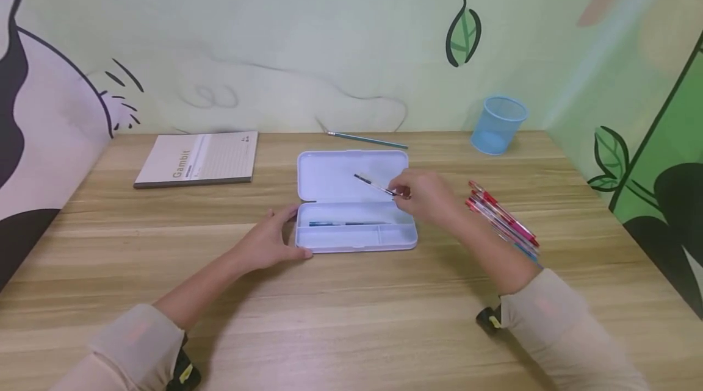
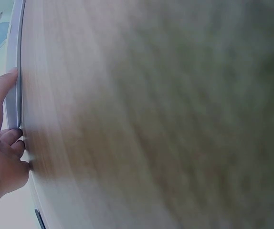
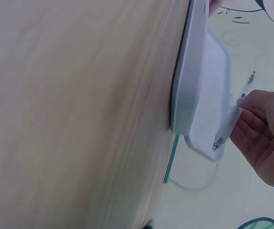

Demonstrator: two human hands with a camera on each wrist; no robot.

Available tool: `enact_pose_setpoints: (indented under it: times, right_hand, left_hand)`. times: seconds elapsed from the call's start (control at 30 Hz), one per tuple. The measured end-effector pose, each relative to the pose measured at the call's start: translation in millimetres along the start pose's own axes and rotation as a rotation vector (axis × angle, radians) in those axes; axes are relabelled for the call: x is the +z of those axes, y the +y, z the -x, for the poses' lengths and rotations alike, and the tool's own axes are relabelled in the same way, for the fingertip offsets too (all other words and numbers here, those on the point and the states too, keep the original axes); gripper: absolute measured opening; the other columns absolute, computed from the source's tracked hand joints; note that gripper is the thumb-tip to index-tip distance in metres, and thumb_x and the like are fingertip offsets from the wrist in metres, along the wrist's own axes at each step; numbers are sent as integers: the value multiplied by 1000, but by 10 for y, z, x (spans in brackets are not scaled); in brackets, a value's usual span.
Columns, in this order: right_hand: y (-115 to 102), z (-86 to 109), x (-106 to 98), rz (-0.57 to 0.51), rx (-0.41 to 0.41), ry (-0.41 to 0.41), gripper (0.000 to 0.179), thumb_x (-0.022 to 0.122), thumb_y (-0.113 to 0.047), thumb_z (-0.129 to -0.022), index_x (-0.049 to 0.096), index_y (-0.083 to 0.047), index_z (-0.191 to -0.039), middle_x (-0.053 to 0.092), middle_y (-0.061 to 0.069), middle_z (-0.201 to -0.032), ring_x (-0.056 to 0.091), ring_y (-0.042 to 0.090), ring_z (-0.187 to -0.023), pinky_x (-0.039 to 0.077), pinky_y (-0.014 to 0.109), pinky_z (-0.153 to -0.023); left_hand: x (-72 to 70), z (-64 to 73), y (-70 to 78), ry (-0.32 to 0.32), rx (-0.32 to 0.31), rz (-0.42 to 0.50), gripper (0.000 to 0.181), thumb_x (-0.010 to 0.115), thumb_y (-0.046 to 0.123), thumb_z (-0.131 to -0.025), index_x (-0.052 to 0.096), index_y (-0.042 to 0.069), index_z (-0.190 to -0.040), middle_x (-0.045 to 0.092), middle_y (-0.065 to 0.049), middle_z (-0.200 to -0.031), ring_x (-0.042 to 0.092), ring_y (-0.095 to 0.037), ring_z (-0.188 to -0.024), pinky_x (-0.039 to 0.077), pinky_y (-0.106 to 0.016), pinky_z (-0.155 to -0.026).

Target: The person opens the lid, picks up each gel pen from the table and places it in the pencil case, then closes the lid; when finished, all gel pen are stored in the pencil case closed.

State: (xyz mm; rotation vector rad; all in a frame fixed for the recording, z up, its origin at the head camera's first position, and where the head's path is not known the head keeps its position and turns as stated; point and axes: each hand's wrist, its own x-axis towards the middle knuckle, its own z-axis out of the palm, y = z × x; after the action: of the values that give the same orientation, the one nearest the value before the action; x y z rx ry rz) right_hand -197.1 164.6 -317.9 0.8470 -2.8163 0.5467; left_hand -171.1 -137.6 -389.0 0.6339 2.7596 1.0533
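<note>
A pale blue pencil case (image 1: pixel 340 238) lies with its lid raised at the middle of the table. My left hand (image 1: pixel 262 246) holds its left end, thumb at the front corner and fingers along the side. In the left wrist view, the left thumb (image 2: pixel 5 86) rests against the case's front wall. Above the case's right half, my right hand (image 1: pixel 431 196) pinches a clear pen (image 3: pixel 231 123) with a dark tip, held tilted and clear of the case. Inside the long rear compartment lies a blue-and-dark pen (image 1: pixel 346 223).
Several red, clear and blue pens (image 1: pixel 502 220) lie bunched to the right. A teal pencil (image 1: pixel 368 139) lies behind the case. At the back right stands a blue mesh cup (image 1: pixel 497 125); a notebook (image 1: pixel 200 159) lies at the back left. The wall rises behind the table.
</note>
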Motion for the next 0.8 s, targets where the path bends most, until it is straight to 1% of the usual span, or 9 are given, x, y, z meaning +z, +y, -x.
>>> enact_pose_setpoints:
  times: [0.13,0.53,0.7,0.8]
  right_hand:
    - [-69,-60,40,15,-23,-26,13,68,-4,-78,71,-3,-91,63,2,-76,56,15,-70,49,26,-63]
    - [-205,-200,182,32,-46,-133,15,67,-5,-81,72,-3,-95,65,3,-83,57,14,-73,49,25,-67]
    - [-231,-234,227,23,-54,-151,15,66,-4,-81,72,-4,-94,66,2,-84,57,13,-74,49,25,-69]
    - [-256,-250,258,18,-50,-186,15,65,-5,-82,72,-5,-95,66,2,-85,57,13,-75,49,25,-71]
  left_hand:
    - [-1,8,-9,0,-1,-2,89,80,34,-68,36,-1,-138,45,-20,-135,37,-33,-127,10,-53,-109]
    - [-21,2,10,-6,-19,-1,90,80,33,-69,35,0,-139,43,-20,-137,35,-34,-128,10,-52,-109]
    - [-18,-1,16,-4,-4,1,89,81,32,-68,36,-1,-138,43,-20,-136,36,-33,-128,9,-52,-110]
    - [-12,2,8,-3,5,2,89,81,32,-68,36,-1,-138,44,-20,-136,37,-32,-128,9,-51,-110]
